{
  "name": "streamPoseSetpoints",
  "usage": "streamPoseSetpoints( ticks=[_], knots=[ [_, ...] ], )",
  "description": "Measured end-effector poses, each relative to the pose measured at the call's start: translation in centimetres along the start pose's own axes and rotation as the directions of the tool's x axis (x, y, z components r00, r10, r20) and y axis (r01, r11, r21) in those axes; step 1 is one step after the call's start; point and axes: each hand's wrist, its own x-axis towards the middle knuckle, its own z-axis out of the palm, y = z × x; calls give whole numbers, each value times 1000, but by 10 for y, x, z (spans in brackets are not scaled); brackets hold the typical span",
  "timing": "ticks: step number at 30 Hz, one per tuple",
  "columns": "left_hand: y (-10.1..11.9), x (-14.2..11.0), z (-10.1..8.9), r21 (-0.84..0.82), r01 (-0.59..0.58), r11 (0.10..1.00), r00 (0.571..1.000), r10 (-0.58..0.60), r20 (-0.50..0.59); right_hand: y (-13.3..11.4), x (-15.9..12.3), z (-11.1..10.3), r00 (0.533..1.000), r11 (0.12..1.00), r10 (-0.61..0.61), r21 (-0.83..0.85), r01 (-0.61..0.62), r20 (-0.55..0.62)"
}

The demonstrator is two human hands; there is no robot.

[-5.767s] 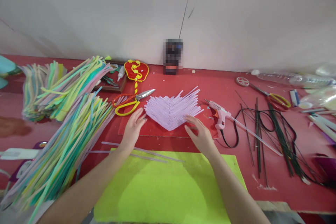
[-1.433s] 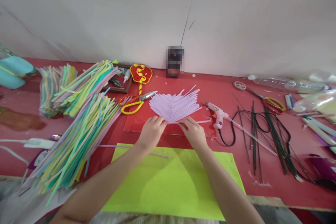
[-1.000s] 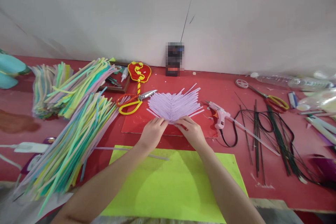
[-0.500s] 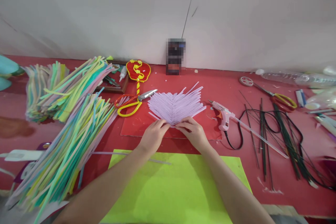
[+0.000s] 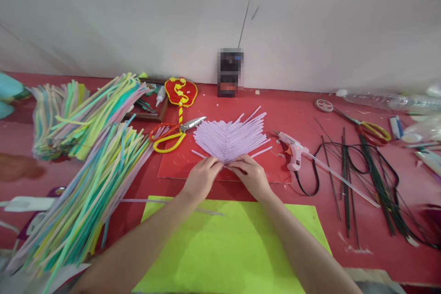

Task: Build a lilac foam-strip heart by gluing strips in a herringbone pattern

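Red table (image 5: 289,105) under 1 red board (image 5: 172,165), 1 lime sheet (image 5: 227,248), dark stems (image 5: 378,181) and pastel strip bundles (image 5: 93,188)

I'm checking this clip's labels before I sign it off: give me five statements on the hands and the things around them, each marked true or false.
1. The left hand and right hand are both at the near, pointed end of the lilac strips. True.
2. The pink glue gun lies left of the lilac strips. False: it lies to their right.
3. The yellow-green sheet lies partly beneath the forearms. True.
4. The right hand holds the scissors with the silver blades. False: they lie left of the lilac strips, in neither hand.
5. The red and yellow ornament is farther from the hands than the lilac strips. True.
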Motion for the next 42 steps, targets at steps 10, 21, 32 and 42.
streamPoseSetpoints(
  ticks=[10,21,32,42],
  knots=[
    [0,1,2,12,3,1000,1000,-3,10,-5,0,4,1000,999,-9,-39,9,0],
    [0,1,2,29,-23,999,999,25,-42,-6,1,2,1000,999,-3,-49,2,-13],
    [-2,2,5,-70,-18,997,998,13,-63,-3,1,-1,1000,1000,-11,-4,11,-13],
    [-10,4,7,-71,-121,990,992,119,-38,-4,3,-5,997,997,-73,12,73,1]
  ],
)
